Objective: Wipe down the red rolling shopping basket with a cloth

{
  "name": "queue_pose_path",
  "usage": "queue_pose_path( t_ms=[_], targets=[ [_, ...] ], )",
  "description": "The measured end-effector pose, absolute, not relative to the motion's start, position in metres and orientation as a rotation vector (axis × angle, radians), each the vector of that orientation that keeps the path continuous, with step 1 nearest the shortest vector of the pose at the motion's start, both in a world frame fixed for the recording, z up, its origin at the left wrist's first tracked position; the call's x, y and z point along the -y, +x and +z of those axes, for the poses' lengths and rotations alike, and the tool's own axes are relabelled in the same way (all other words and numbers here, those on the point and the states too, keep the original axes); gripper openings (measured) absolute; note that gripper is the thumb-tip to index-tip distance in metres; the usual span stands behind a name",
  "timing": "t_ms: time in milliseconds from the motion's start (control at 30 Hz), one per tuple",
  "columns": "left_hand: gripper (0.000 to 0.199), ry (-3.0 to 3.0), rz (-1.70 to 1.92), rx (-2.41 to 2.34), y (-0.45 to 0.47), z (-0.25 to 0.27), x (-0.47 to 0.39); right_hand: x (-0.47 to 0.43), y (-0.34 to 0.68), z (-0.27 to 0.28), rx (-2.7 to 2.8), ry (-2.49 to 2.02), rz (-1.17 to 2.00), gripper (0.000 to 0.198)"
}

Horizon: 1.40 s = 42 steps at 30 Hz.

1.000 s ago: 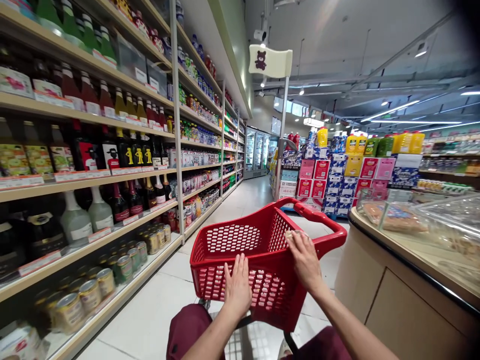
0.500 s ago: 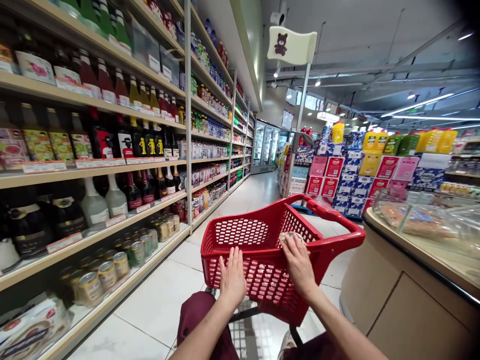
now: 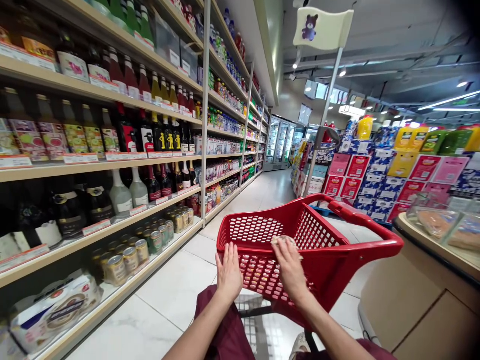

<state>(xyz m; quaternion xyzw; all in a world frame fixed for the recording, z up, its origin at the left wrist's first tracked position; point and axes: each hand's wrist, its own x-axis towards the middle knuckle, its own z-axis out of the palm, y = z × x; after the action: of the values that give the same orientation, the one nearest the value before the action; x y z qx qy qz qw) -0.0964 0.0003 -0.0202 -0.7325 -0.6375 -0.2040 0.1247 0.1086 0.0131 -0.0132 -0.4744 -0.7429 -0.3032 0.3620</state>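
Note:
A red plastic shopping cart (image 3: 326, 265) with a perforated basket stands in front of me, its handle to the right. My left hand (image 3: 229, 272) lies flat against the near side of the basket by its left end, fingers stretched out. On the near rim, my right hand (image 3: 289, 267) presses a crumpled pale cloth (image 3: 277, 241), which shows mostly around the fingertips. The basket's perforated inner flap (image 3: 315, 227) stands at its handle end.
Shelves (image 3: 150, 162) of bottles and cans line the left side. A rounded counter (image 3: 416, 295) with clear-covered food is at the right. Stacked drink boxes (image 3: 358, 167) stand behind the cart, near a pole bearing a bear flag (image 3: 322, 30). Tiled floor (image 3: 168, 285) runs along the shelves.
The view has turned left, so shelves and cart appear farther right. My right hand has slid left along the rim with the cloth; my left hand is nearer the basket's left end.

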Motion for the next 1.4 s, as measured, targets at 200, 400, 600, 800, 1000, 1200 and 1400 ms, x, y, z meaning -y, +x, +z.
queue_pose_path(
  t_ms=[200, 400, 600, 800, 1000, 1200, 1400],
  targets=[
    [0.069, -2.066, -0.546, 2.009, -0.122, -0.019, 0.002, -0.023, 0.032, -0.022, 2.041, -1.081, -0.769, 0.051],
    [0.069, -2.131, -0.609, 2.039, -0.138, -0.023, -0.001, -0.022, 0.058, -0.018, 1.975, -1.160, -0.739, 0.057],
    [0.069, -2.037, -0.598, 2.108, -0.150, -0.025, 0.006, -0.029, -0.028, -0.033, 2.166, -0.895, -0.674, 0.042],
    [0.065, -1.967, -0.587, 2.139, -0.156, -0.019, 0.014, -0.014, -0.011, -0.058, 2.286, -0.756, -0.625, 0.036],
    [0.065, -2.022, -0.607, 2.099, -0.133, -0.017, 0.010, -0.011, 0.029, -0.024, 2.208, -0.813, -0.636, 0.040],
    [0.071, -2.079, -0.649, 1.984, -0.117, -0.019, 0.011, 0.004, 0.063, -0.062, 2.222, -0.797, -0.663, 0.034],
    [0.067, -2.095, -0.751, 1.827, -0.087, -0.008, 0.010, 0.001, 0.099, -0.036, 2.034, -0.934, -0.693, 0.037]
  ],
)
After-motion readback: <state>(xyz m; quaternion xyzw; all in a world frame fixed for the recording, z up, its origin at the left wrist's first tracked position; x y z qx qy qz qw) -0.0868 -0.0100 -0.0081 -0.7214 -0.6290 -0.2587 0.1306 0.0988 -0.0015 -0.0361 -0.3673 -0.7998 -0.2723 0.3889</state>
